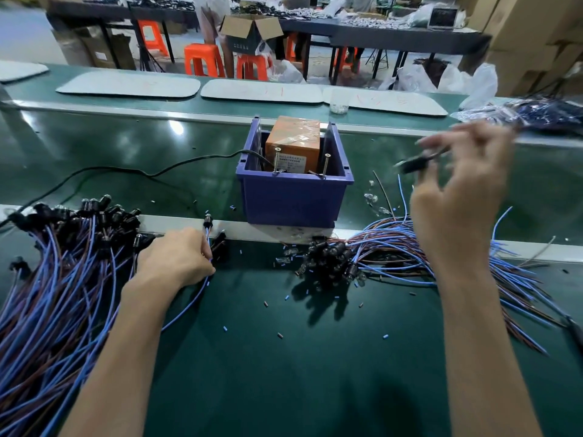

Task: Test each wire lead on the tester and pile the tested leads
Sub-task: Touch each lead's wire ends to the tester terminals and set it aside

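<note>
On the bench (284, 357), toward its left edge, the left hand (178, 258) pinches a wire lead (207, 221) beside the big pile of leads (63, 263), while the right hand (457, 190), raised and blurred above the right-edge heap (394, 247), seems to pinch a black-tipped lead (413, 165) right of the orange tester (291, 143) in its blue bin (296, 197).

Bright light comes from above and leaves white glare spots on the green belt (94, 146). The right hand (457, 197) and the lead (413, 165) it pinches are smeared by motion; the left hand (176, 260) is sharp. Straight edges bend near the borders.
</note>
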{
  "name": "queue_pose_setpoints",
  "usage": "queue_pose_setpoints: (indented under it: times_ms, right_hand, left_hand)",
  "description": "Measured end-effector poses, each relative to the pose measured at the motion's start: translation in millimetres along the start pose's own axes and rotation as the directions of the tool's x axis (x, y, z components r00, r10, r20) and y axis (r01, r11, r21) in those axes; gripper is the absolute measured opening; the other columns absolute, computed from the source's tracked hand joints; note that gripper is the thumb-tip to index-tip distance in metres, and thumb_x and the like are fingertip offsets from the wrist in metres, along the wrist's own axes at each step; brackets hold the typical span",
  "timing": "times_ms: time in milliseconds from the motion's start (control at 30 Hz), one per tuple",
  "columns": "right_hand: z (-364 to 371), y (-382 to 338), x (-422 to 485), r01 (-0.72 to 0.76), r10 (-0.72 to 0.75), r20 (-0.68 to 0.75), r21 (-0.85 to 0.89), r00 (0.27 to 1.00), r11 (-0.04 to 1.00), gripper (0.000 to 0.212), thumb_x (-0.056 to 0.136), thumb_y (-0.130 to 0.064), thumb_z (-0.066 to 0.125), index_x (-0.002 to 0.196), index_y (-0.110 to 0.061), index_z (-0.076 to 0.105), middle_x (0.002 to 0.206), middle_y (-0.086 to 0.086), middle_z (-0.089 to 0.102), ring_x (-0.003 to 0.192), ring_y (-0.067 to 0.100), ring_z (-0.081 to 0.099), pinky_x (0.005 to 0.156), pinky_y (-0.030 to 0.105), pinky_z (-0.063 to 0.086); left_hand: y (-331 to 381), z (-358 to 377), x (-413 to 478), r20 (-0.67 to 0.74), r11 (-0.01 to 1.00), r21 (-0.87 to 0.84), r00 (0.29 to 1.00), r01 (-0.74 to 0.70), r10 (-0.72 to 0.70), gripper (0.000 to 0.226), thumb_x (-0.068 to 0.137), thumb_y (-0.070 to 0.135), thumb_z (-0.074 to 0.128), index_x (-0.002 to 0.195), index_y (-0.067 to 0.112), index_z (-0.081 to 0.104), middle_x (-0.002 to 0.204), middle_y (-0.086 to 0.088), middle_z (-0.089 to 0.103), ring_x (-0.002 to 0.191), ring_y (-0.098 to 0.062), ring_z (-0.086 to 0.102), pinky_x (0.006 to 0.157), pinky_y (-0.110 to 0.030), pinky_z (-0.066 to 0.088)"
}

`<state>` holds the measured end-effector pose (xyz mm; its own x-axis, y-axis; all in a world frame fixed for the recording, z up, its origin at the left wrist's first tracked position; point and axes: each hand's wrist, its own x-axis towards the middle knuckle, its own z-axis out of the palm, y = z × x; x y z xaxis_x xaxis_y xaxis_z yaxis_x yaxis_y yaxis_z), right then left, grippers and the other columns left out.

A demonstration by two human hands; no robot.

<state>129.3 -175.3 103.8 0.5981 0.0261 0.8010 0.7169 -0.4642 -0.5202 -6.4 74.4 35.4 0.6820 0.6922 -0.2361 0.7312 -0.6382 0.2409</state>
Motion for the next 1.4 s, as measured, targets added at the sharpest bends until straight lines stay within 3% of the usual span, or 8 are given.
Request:
queue_pose_setpoints:
  times_ms: [67,133,233,733,867,1100,1233,1400]
  right_hand:
    - [6,10,-9,-0.036,0.123,0.376,-0.230,0.918,0.972,0.015,0.089,-0.006,0.059,0.101,-0.007,0.067,0.108,0.008,0.049,0.103,0.023,0.052,0.092,0.025,0.035]
    - [15,21,-21,-0.010,0.304,0.729,-0.378,0.613,0.926,0.019,0.095,-0.016,0.054,0.109,-0.013,0.067,0.114,0.010,0.053,0.109,0.026,0.053,0.094,0.028,0.037]
    - [23,29,-32,0.039,0.390,0.853,-0.429,0.348,0.903,0.028,0.098,-0.017,0.050,0.123,-0.015,0.062,0.124,0.010,0.054,0.118,0.028,0.049,0.099,0.033,0.038]
    - [26,38,-33,-0.086,0.415,0.718,-0.447,0.559,0.890,0.038,0.092,-0.007,0.044,0.118,-0.024,0.065,0.122,0.008,0.049,0.107,0.027,0.053,0.096,0.036,0.042]
    - [24,21,-24,-0.247,0.311,0.685,-0.193,0.659,0.950,0.022,0.094,-0.015,0.053,0.105,-0.025,0.069,0.100,-0.003,0.059,0.077,0.005,0.053,0.072,0.012,0.035]
    - [18,-21,-27,-0.593,0.064,0.898,0.233,0.436,0.771,0.038,0.086,-0.041,0.052,0.115,-0.020,0.065,0.106,-0.006,0.071,0.089,-0.001,0.066,0.071,0.010,0.046]
    - [24,-31,-30,-0.669,0.053,0.826,0.415,0.561,0.617,0.028,0.096,-0.027,0.048,0.104,-0.010,0.069,0.090,-0.001,0.072,0.085,0.010,0.068,0.072,0.018,0.052]
    - [26,-31,-29,-0.634,0.139,0.714,0.493,0.686,0.596,0.028,0.101,-0.013,0.044,0.086,-0.011,0.067,0.086,0.000,0.072,0.080,0.009,0.067,0.072,0.018,0.051]
  left_hand:
    - [0,0,0,-0.013,1.000,0.007,1.000,0.002,-0.002,0.016,0.076,0.020,0.069,0.076,0.024,0.054,0.101,0.001,0.066,0.099,-0.025,0.060,0.087,-0.033,0.050]
    - [0,0,0,-0.025,1.000,0.008,1.000,0.003,-0.003,0.013,0.076,0.018,0.065,0.079,0.024,0.054,0.101,0.001,0.065,0.099,-0.025,0.059,0.088,-0.033,0.049]
    - [1,-2,-1,-0.035,1.000,0.015,0.999,0.008,-0.008,0.013,0.077,0.017,0.061,0.083,0.026,0.054,0.102,-0.001,0.065,0.099,-0.026,0.058,0.087,-0.032,0.049]
    - [6,-29,-17,-0.340,0.981,-0.193,0.936,0.029,-0.095,0.019,0.084,0.015,0.056,0.095,0.027,0.066,0.106,-0.014,0.064,0.101,-0.038,0.057,0.080,-0.036,0.043]
    - [5,-42,-22,-0.539,0.960,-0.267,0.838,-0.080,-0.080,0.012,0.086,0.013,0.060,0.096,0.020,0.061,0.107,-0.012,0.064,0.103,-0.038,0.056,0.082,-0.040,0.041]
    - [61,-36,-59,-0.619,0.740,-0.351,0.735,-0.573,0.276,0.016,0.086,0.006,0.063,0.089,0.021,0.061,0.093,-0.001,0.065,0.077,-0.025,0.067,0.079,-0.043,0.053]
    - [87,-13,-73,-0.531,0.690,-0.279,0.706,-0.668,0.469,0.018,0.081,0.006,0.061,0.091,0.021,0.060,0.089,0.003,0.062,0.078,-0.025,0.062,0.076,-0.043,0.051]
    - [90,-11,-72,-0.531,0.683,-0.429,0.776,-0.592,0.339,0.023,0.086,0.034,0.065,0.078,0.027,0.045,0.067,0.013,0.060,0.061,-0.001,0.057,0.068,-0.027,0.047]
